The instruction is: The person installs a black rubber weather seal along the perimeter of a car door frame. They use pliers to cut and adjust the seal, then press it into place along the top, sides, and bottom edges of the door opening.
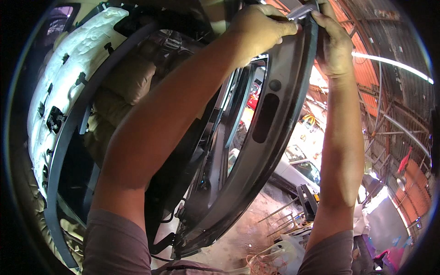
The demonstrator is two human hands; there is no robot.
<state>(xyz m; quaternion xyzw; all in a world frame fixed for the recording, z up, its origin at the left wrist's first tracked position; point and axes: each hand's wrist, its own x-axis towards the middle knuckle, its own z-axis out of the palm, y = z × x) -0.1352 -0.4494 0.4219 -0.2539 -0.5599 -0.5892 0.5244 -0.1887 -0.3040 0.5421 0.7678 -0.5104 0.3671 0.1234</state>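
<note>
An open car door [286,78] rises in front of me, its dark edge curving from the bottom middle to the top. Near its upper end, my left hand [259,32] is closed on the inner side, thumb pointing right. What those fingers pinch is hidden. My right hand [334,43] curls round the outer side of the edge, its thumb over the top. Between the hands lies a short silver-grey piece [301,11], close to both; its kind is unclear. Lower on the door edge are a round plug [275,85] and a dark oblong patch [266,118].
At the left is a curved panel with white padding [68,75] and black clips. Beige seats [133,82] show behind my left arm. Beyond the door stand a light-coloured car [300,169], a metal rack [284,220] and clutter on a concrete floor [250,233].
</note>
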